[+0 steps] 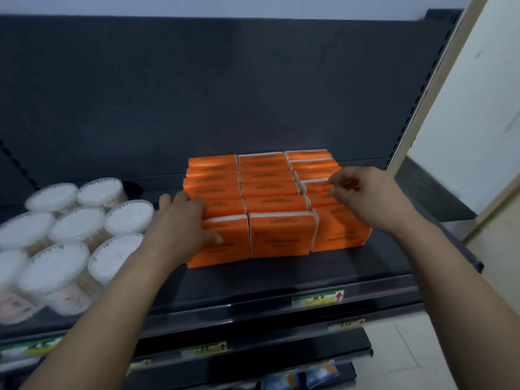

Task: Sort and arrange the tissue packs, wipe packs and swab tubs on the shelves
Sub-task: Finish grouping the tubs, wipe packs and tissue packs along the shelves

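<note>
As fingers (334, 180) pinch tissue pack (315, 187), swab-filled tubs (53, 270)

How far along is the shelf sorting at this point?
Done: swab tubs grouped at left, orange tissue packs in three rows. In hand: left hand braces the left row; right hand pinches a right-row pack. Left: squaring the uneven right row; blue packs below are barely visible.
</note>
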`<state>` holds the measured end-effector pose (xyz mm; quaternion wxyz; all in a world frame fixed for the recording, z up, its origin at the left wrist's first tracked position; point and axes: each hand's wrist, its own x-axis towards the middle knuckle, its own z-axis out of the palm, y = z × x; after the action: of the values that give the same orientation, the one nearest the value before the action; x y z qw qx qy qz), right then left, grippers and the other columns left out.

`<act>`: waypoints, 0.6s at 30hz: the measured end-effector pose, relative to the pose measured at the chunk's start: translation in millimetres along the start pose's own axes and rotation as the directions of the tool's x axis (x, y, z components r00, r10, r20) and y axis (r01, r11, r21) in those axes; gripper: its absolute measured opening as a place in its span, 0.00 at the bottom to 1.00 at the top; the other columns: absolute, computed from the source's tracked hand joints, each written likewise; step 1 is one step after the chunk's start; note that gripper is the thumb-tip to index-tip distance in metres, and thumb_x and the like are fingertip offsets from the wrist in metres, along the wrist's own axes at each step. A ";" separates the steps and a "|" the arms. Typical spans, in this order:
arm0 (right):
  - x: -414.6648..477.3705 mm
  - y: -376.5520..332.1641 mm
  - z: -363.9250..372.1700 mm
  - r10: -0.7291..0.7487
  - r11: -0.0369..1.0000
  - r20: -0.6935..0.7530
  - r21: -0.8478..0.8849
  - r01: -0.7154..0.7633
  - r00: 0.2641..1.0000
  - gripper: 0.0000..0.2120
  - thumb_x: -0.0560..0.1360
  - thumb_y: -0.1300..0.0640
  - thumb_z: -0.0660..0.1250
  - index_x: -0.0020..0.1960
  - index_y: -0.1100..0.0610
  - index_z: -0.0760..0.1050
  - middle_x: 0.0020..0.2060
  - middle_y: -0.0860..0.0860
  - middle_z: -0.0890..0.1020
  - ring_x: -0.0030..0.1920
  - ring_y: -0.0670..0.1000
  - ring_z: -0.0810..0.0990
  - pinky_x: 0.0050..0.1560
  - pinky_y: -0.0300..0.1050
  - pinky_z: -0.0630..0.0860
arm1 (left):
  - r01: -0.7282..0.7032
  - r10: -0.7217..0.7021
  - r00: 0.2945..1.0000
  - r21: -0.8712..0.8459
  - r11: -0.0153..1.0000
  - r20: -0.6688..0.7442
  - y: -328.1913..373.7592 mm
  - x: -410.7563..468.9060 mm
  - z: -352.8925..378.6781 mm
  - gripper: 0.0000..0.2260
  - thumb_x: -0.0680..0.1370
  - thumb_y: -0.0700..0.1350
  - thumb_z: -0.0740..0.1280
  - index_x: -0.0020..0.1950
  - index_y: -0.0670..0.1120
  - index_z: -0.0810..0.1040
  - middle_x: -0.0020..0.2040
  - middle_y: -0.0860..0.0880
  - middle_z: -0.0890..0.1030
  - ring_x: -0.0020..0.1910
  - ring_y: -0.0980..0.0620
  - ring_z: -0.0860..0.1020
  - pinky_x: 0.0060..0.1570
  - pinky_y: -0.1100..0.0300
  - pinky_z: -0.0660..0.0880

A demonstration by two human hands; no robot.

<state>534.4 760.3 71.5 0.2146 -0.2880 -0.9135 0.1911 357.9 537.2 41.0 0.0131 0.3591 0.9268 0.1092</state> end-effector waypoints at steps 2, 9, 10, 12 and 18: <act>4.4 14.1 -6.3 0.065 0.998 -0.025 -0.022 -0.066 0.998 0.09 0.74 0.59 0.67 0.54 0.57 0.80 0.46 0.52 0.82 0.48 0.50 0.78 0.48 0.39 0.69 | -0.045 0.045 0.999 -0.003 0.999 -0.027 10.3 6.6 -9.6 0.28 0.68 0.57 0.73 0.63 0.48 0.71 0.62 0.46 0.70 0.61 0.44 0.63 0.60 0.51 0.66; 15.5 85.9 -28.9 0.319 0.940 -0.113 -0.094 -0.329 0.941 0.15 0.73 0.61 0.67 0.59 0.58 0.79 0.55 0.57 0.82 0.57 0.57 0.79 0.59 0.46 0.73 | -0.375 0.319 0.920 -0.280 0.884 -0.227 81.5 36.5 -16.8 0.16 0.72 0.46 0.72 0.57 0.48 0.76 0.55 0.52 0.74 0.59 0.52 0.70 0.56 0.65 0.62; 16.6 95.7 -32.2 0.331 0.935 -0.108 -0.098 -0.341 0.938 0.14 0.73 0.61 0.67 0.58 0.58 0.79 0.55 0.56 0.82 0.56 0.57 0.79 0.57 0.45 0.72 | -0.418 0.353 0.902 -0.298 0.858 -0.248 95.9 42.1 -15.5 0.14 0.72 0.45 0.72 0.56 0.47 0.77 0.53 0.53 0.74 0.57 0.53 0.72 0.54 0.68 0.62; 19.5 113.3 -37.9 0.347 0.930 -0.085 -0.100 -0.354 0.934 0.14 0.73 0.60 0.67 0.59 0.58 0.78 0.53 0.56 0.82 0.54 0.56 0.80 0.52 0.41 0.71 | -0.479 0.411 0.874 -0.310 0.821 -0.259 125.0 55.3 -10.1 0.12 0.72 0.43 0.71 0.54 0.46 0.78 0.50 0.52 0.75 0.54 0.53 0.74 0.51 0.69 0.62; 52.5 172.3 -39.0 0.320 0.939 0.144 -0.177 -0.293 0.937 0.17 0.73 0.54 0.69 0.61 0.57 0.76 0.56 0.56 0.80 0.56 0.56 0.77 0.49 0.41 0.69 | -0.518 0.473 0.855 -0.373 0.770 -0.212 204.1 94.4 19.0 0.09 0.73 0.41 0.71 0.52 0.45 0.79 0.47 0.52 0.76 0.49 0.53 0.75 0.54 0.61 0.69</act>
<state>591.6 932.1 37.4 0.0804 -0.4254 -0.8842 0.1755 425.1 750.6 70.8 0.0113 0.5732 0.7531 0.3227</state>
